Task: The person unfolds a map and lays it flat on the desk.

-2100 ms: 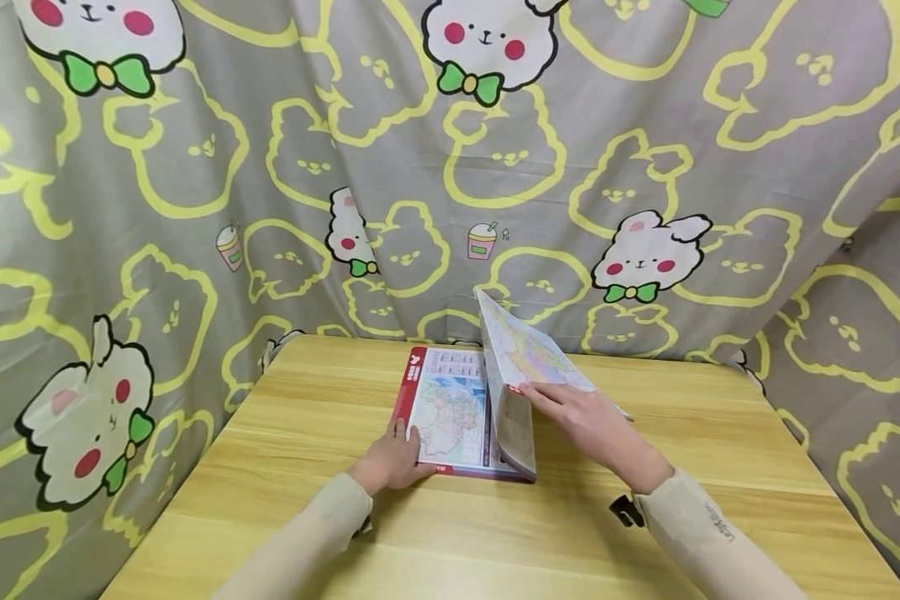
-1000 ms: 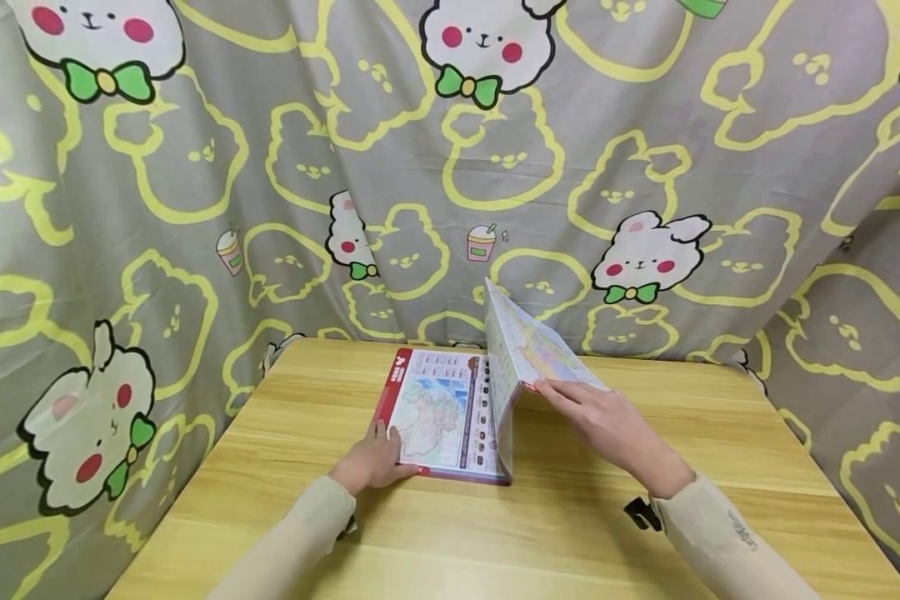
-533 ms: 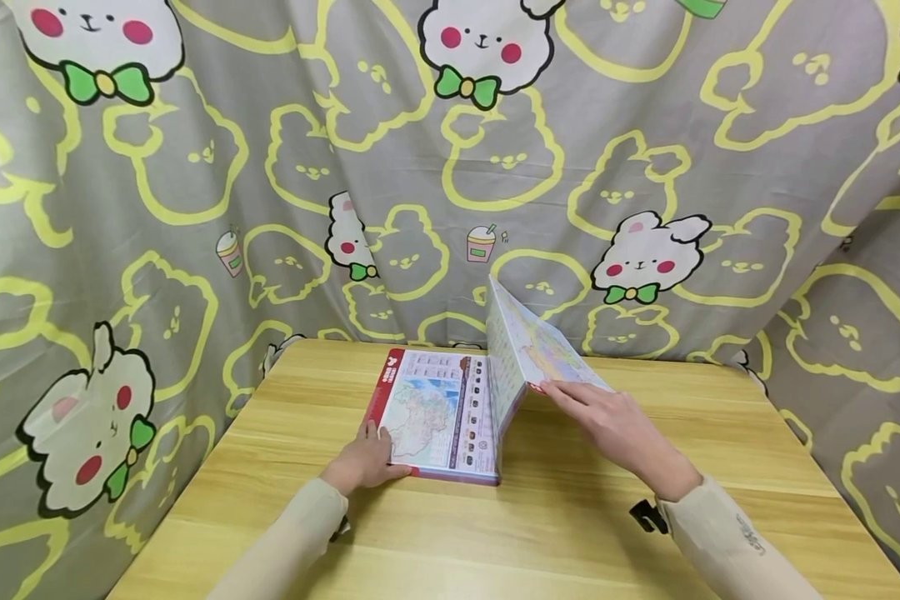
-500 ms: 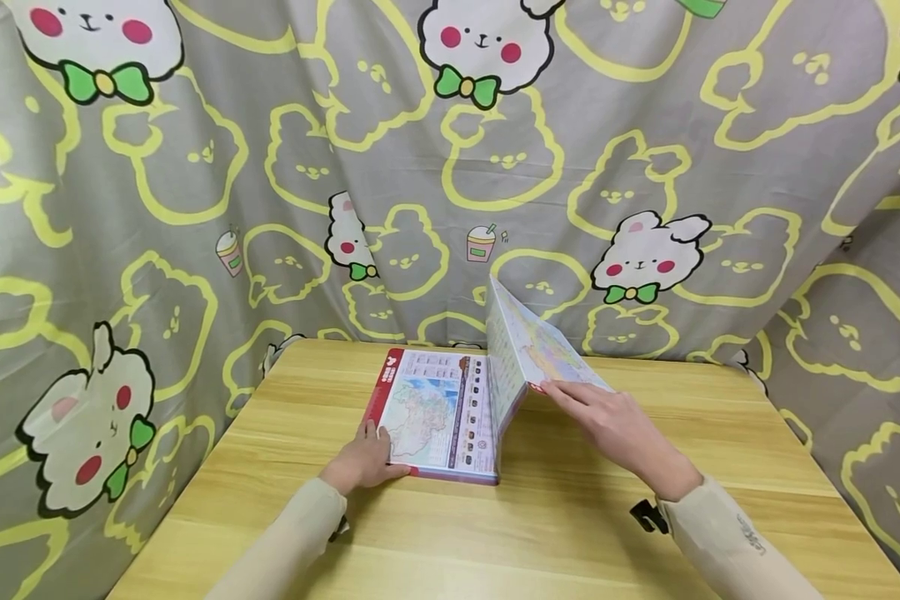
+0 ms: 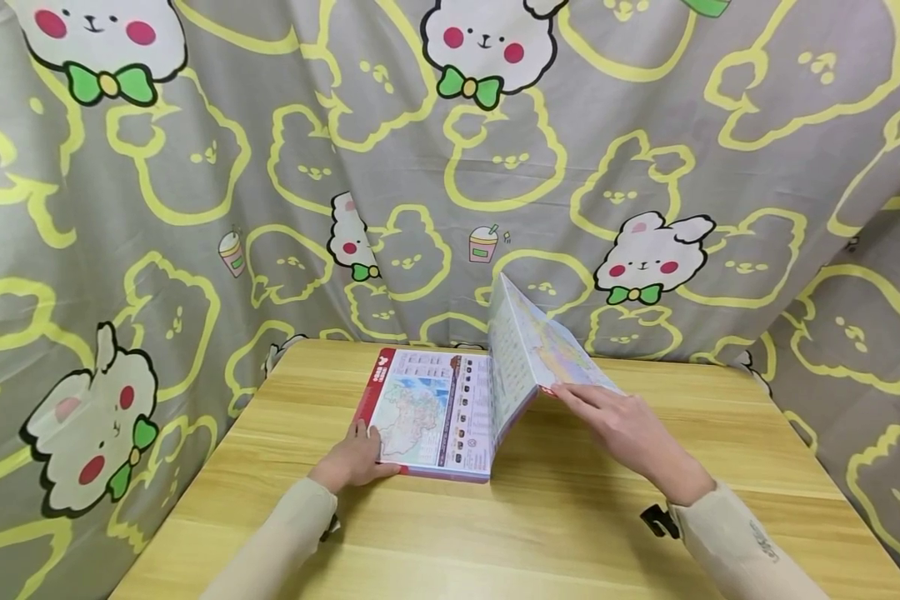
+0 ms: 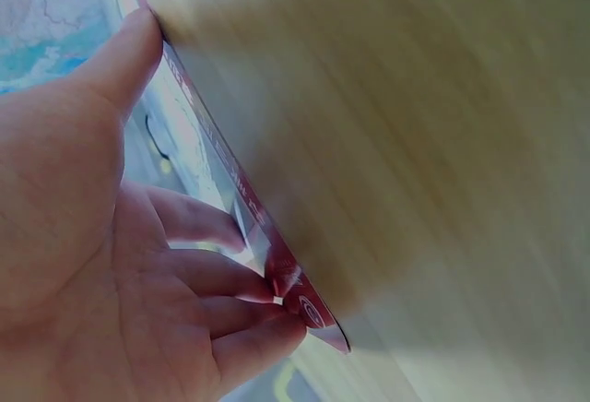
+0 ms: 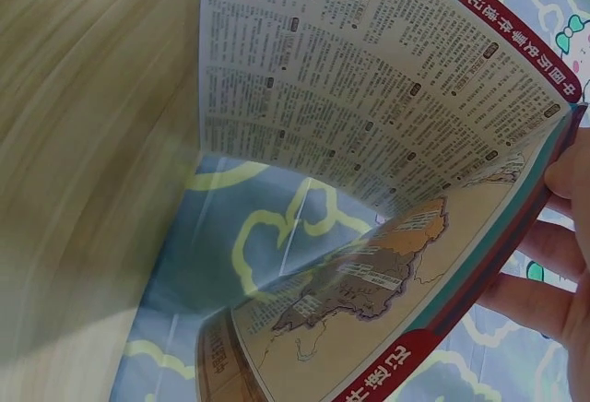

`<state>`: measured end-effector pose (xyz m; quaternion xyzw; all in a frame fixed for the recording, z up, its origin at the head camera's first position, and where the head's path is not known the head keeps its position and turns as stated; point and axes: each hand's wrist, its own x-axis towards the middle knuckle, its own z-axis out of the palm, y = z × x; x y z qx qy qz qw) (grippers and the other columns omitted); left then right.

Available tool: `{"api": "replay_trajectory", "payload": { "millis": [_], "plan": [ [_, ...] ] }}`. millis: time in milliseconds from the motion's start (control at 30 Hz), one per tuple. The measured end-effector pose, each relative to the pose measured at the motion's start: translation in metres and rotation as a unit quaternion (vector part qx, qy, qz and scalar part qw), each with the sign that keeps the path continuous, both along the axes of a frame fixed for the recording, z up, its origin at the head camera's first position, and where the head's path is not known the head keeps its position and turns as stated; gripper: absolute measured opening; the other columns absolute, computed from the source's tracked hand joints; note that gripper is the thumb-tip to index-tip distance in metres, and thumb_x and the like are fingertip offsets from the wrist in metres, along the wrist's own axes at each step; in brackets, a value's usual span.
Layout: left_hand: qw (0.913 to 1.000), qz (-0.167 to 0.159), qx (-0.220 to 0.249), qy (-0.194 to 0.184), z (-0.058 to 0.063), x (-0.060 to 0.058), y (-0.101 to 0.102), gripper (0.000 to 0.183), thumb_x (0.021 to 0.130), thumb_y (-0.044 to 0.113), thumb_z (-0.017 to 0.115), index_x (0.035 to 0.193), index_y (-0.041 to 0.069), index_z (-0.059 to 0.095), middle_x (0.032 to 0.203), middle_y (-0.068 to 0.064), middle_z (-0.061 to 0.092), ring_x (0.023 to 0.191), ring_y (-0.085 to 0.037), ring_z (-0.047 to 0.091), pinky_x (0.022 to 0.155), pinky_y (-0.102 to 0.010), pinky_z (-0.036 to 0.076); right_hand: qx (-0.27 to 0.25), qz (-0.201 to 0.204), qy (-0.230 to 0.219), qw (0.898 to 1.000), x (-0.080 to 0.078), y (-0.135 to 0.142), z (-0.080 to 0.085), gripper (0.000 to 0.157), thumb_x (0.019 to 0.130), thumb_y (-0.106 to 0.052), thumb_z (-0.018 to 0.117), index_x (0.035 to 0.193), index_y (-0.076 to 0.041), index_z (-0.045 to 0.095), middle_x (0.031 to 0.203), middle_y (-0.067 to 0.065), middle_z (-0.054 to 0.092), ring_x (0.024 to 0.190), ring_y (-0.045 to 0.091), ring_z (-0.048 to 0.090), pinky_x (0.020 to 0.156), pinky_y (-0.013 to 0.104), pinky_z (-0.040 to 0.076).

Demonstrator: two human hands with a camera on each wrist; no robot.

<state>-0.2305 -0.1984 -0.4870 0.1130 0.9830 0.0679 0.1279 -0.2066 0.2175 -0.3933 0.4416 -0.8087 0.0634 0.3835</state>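
A folding map (image 5: 412,421) with a red border lies partly unfolded on the table, its left panel flat and its right panels raised in a slanted fold. My left hand (image 5: 352,458) holds the flat panel by its near left corner; the left wrist view has the thumb and bent fingertips on the map's red edge (image 6: 249,195). My right hand (image 5: 626,429) pinches the near corner of the raised panels (image 5: 551,342), which show coloured map areas. In the right wrist view, the fingers (image 7: 525,305) grip the outer edge of panels printed with text (image 7: 369,70) and a small map.
The map rests on a light wood table (image 5: 435,542), with bare wood on both sides and in front. A grey curtain (image 5: 390,175) with rabbit and yellow outline prints hangs behind and on both sides. Black straps (image 5: 658,521) show at the beige sleeves (image 5: 735,533).
My left hand has slid left with the flat panel, while my right hand has shifted right with the raised panels. The fold has widened and more of the printed panel beside it shows.
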Motion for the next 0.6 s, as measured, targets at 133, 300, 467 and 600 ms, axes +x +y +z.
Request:
{"api": "replay_trajectory", "payload": {
  "millis": [133, 300, 467, 600],
  "plan": [
    [1.0000, -0.002, 0.001, -0.002, 0.003, 0.000, -0.003, 0.087, 0.088, 0.049, 0.062, 0.134, -0.020, 0.035, 0.141, -0.041, 0.024, 0.133, -0.050, 0.022, 0.104, -0.053, 0.031, 0.000, -0.002, 0.001, 1.000, 0.001, 0.004, -0.001, 0.046, 0.105, -0.022, 0.022, 0.126, -0.010, 0.061, 0.113, 0.007, 0.065, 0.089, 0.028, 0.066, 0.048, 0.043, 0.050],
    [1.0000, -0.002, -0.001, 0.000, 0.004, 0.000, -0.007, 0.087, 0.087, 0.049, 0.062, 0.133, -0.020, 0.035, 0.140, -0.041, 0.025, 0.132, -0.050, 0.024, 0.103, -0.053, 0.031, 0.001, -0.007, 0.003, 1.000, 0.003, 0.009, -0.003, 0.048, 0.106, -0.024, 0.021, 0.125, -0.009, 0.062, 0.113, 0.008, 0.065, 0.087, 0.028, 0.066, 0.049, 0.042, 0.051],
    [1.0000, 0.006, -0.003, 0.001, 0.004, -0.001, -0.010, 0.087, 0.086, 0.048, 0.064, 0.133, -0.020, 0.036, 0.140, -0.040, 0.026, 0.131, -0.050, 0.027, 0.101, -0.054, 0.034, -0.001, -0.014, 0.005, 1.000, 0.004, 0.014, -0.005, 0.048, 0.106, -0.026, 0.021, 0.124, -0.009, 0.062, 0.112, 0.008, 0.065, 0.087, 0.028, 0.067, 0.054, 0.044, 0.052],
    [1.0000, 0.008, 0.000, -0.002, 0.003, 0.000, -0.012, 0.088, 0.085, 0.048, 0.065, 0.132, -0.020, 0.036, 0.140, -0.041, 0.026, 0.131, -0.051, 0.025, 0.101, -0.055, 0.033, -0.006, -0.017, 0.007, 1.000, 0.005, 0.018, -0.008, 0.047, 0.106, -0.027, 0.023, 0.124, -0.009, 0.063, 0.111, 0.008, 0.066, 0.085, 0.028, 0.067, 0.051, 0.043, 0.051]
  ]
}}
